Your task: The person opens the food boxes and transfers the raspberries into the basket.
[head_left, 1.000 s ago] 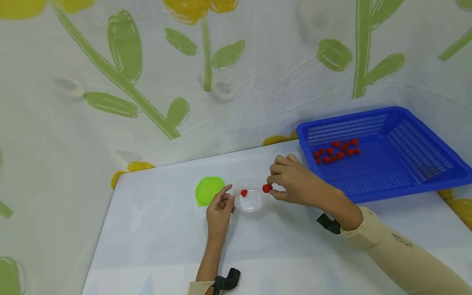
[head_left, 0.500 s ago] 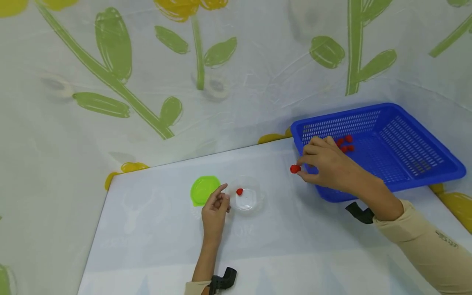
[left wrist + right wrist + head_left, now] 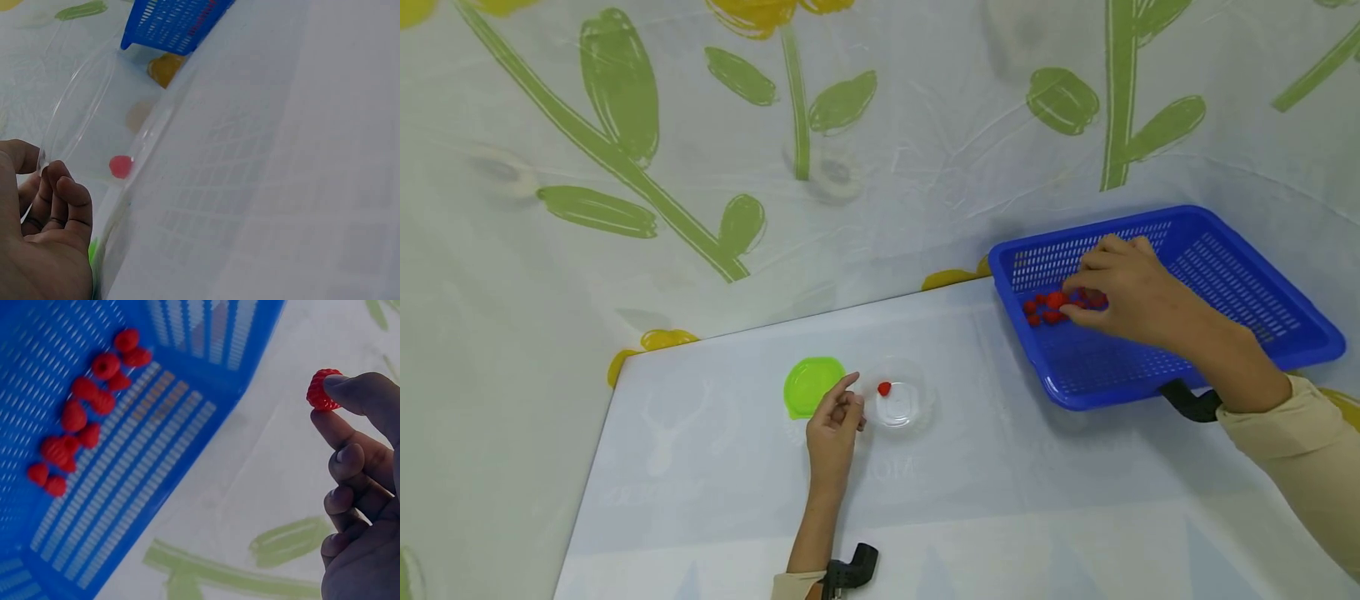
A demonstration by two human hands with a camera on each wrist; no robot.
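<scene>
My right hand is over the blue plastic basket, pinching a red raspberry between thumb and forefinger. Several other raspberries lie on the basket floor along one side. At the middle of the table, my left hand grips the rim of a clear plastic bowl with its thumb and fingers, the index finger extended past the rim. One raspberry sits inside this bowl. A bright green lid or tub stands just left of the bowl, partly behind the left hand.
The white-covered table runs back to a wall sheet printed with flowers and leaves. At the back right, the basket's high walls stand against this sheet. Black camera mounts are strapped to both wrists.
My right hand has moved right, from beside the clear bowl to over the blue basket, with the raspberry still in its pinch. The left hand keeps its place at the bowl.
</scene>
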